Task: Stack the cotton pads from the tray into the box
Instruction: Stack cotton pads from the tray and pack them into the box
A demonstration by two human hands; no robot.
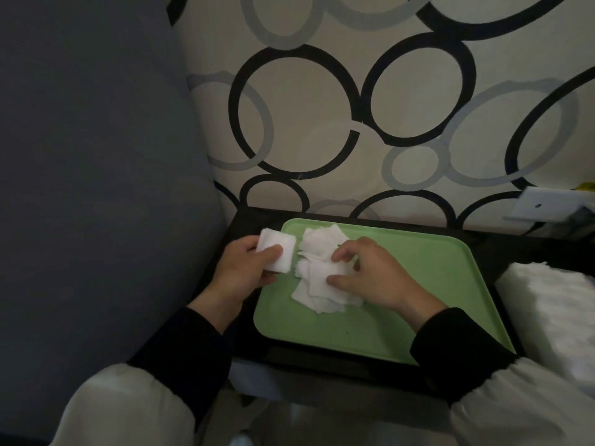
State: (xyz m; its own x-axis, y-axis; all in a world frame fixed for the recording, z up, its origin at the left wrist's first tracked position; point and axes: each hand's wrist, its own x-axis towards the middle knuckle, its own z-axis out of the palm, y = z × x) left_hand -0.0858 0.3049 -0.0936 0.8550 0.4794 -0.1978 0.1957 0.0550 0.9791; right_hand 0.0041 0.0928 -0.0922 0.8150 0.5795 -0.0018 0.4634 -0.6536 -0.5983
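While both forearms reach forward in black cuffs, the left hand sits at the tray's near-left corner, thumb on top and fingers curled beneath, gripping a small stack of pads that hangs over the rim. The right hand arches over the loose heap of pads. Its thumb and forefinger tips rest apart on the top sheets, and I cannot tell whether they have hold of one.

Two hands, one held stack and one heap show; the heap's pads overlap too much to count. All lie on the left half of one green tray, on a dark table.

Just right of the tray sits a white mass, possibly the filled box. Behind are a ring-patterned wall, a white plate and, on the left, a grey cushion.
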